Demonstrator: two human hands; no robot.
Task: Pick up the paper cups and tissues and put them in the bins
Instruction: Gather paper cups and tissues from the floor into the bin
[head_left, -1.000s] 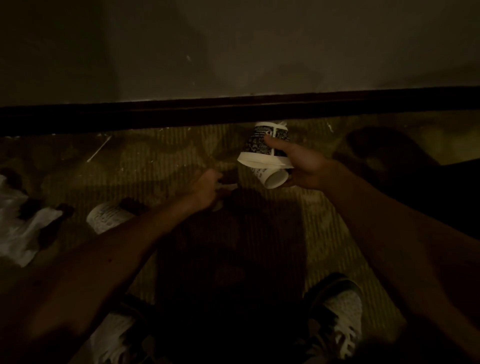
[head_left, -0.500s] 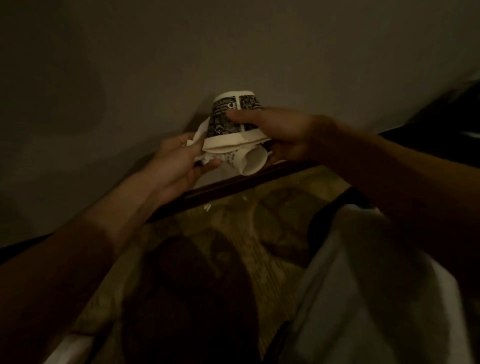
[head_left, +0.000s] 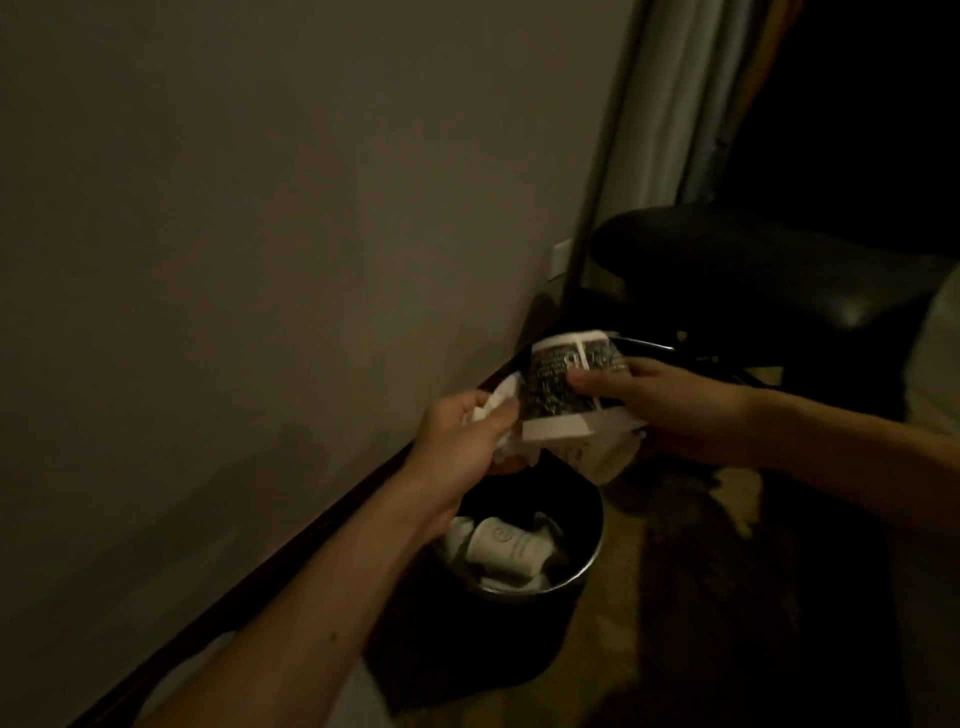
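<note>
Light is dim and warm throughout — the wall (head_left: 234, 208) takes a weak, even glow, the upper right corner falls to near black, heavy shadow covers the floor (head_left: 696, 582), the bin (head_left: 584, 569) rim glints faintly — and detail is soft and grainy.

- My left forearm (head_left: 311, 623) comes up from the lower left, bare, angled toward the middle of the view.
- My left hand (head_left: 462, 441) is at the end of it with the back of the hand toward me and the fingers curled inward, bunched round a crumpled white tissue (head_left: 496, 408).
- My right forearm (head_left: 857, 457) comes in from the right edge, also bare and nearly level.
- My right hand (head_left: 675, 410) grips a patterned paper cup (head_left: 553, 387): the thumb (head_left: 597, 382) lies across its near side, and the other fingers wrap behind, mostly hidden.
- The two hands are close together at about the same height, almost touching.
</note>
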